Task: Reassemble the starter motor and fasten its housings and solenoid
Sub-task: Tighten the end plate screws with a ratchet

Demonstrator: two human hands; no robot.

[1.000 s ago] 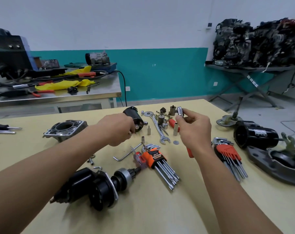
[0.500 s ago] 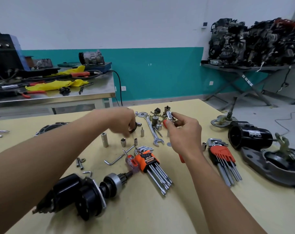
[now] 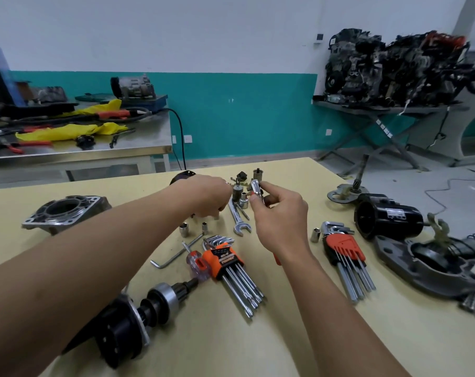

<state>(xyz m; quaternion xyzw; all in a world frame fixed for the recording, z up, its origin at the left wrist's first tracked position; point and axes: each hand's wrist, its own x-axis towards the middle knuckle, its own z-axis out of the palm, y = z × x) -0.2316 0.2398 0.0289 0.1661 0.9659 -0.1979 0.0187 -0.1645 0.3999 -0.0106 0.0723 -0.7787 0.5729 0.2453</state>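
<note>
**torx_tim:** So what's actually different from a second ago?

**benchrat:** Mostly the left hand (image 3: 209, 197). It was up against the black cylinder (image 3: 182, 176) at the back. Now it's slid over and dropped in among the loose sockets (image 3: 183, 229), just left of the spanner (image 3: 236, 217). The fingers curl downward, but the tips are hidden, so I can't tell if its grip has closed on anything. The right hand (image 3: 279, 216) hasn't really budged. Its grip is clamped on the ratchet (image 3: 255, 186), silver head up, red handle poking out under the wrist.

**torx_tim:** And the starter itself?

**benchrat:** Untouched. The starter motor (image 3: 138, 314) lies on its side near the front edge of the tabletop (image 3: 258, 349), partly under the left forearm. The aluminium housing (image 3: 64, 213) sits well apart on the left. My read is they're picking a socket to fit the ratchet, so this is tool prep and no fastening has started yet.
</note>
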